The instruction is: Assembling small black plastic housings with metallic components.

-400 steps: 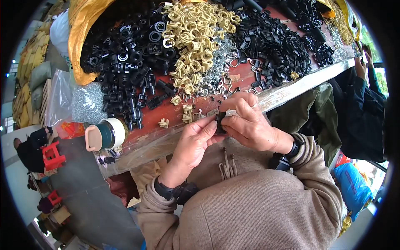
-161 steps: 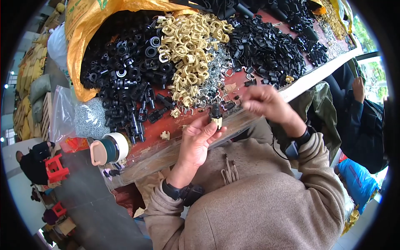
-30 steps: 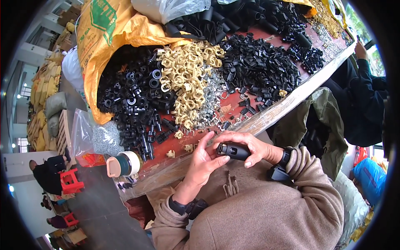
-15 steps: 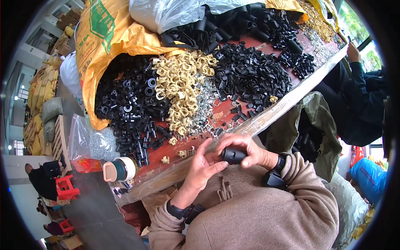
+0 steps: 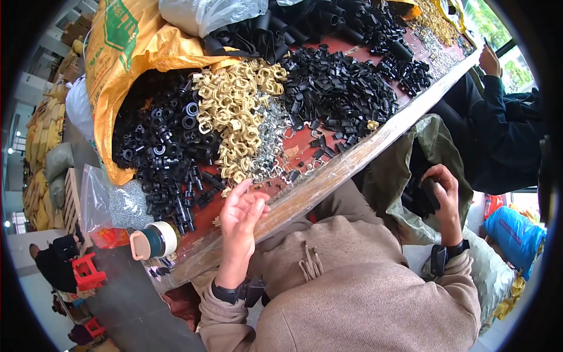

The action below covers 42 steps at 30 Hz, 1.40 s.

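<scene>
My right hand (image 5: 446, 193) is closed around a black plastic cylinder (image 5: 431, 195) at the mouth of an olive-green sack (image 5: 422, 223), which has more black parts inside. Over the wooden front edge of the table (image 5: 319, 179), my left hand (image 5: 239, 216) is raised with its fingers apart and nothing in it. Closest to that hand lies a heap of beige plastic clips (image 5: 234, 129). Beside the clips are small silvery metal pieces (image 5: 271, 132). Black ringed fittings (image 5: 167, 152) are piled to their left, small black blocks (image 5: 346, 88) to their right.
A yellow woven bag (image 5: 102, 105) and a clear plastic bag (image 5: 214, 14) stand at the back. A lidded cup (image 5: 153, 242) and a bag of metal bits (image 5: 126, 202) sit at the left. Another person (image 5: 504, 135) works at the far right.
My hands have parted. The right carried the black cylinder from in front of my chest rightward to the green sack; the left moved a little left and let go of it. The view shifted slightly.
</scene>
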Each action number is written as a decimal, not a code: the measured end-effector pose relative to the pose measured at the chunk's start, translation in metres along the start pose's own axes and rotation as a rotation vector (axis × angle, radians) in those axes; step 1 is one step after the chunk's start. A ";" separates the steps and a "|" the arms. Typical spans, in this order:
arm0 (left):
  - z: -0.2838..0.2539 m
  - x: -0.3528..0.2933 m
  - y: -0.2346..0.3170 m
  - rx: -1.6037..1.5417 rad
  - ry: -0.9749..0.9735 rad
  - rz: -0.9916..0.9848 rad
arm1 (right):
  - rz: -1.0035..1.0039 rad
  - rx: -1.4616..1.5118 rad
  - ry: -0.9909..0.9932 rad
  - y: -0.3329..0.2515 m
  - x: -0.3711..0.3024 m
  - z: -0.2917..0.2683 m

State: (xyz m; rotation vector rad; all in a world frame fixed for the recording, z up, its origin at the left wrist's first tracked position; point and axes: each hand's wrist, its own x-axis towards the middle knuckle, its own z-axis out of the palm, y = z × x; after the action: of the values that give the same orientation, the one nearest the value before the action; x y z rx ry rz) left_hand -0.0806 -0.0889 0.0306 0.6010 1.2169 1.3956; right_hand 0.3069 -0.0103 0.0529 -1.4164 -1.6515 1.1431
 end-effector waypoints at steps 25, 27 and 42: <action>-0.063 0.019 0.010 1.571 0.220 0.446 | -0.790 -0.597 -0.552 -0.039 0.124 0.199; -0.067 0.020 0.007 1.552 0.219 0.418 | -0.782 -0.584 -0.580 -0.036 0.129 0.201; -0.057 -0.001 0.015 -0.517 0.083 0.041 | -0.831 -0.635 -0.616 -0.032 0.125 0.206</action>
State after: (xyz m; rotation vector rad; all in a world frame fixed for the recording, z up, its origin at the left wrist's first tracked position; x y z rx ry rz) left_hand -0.1366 -0.1063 0.0250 0.2085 0.8561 1.7007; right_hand 0.0859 0.0718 -0.0043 -0.5082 -2.8351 0.5817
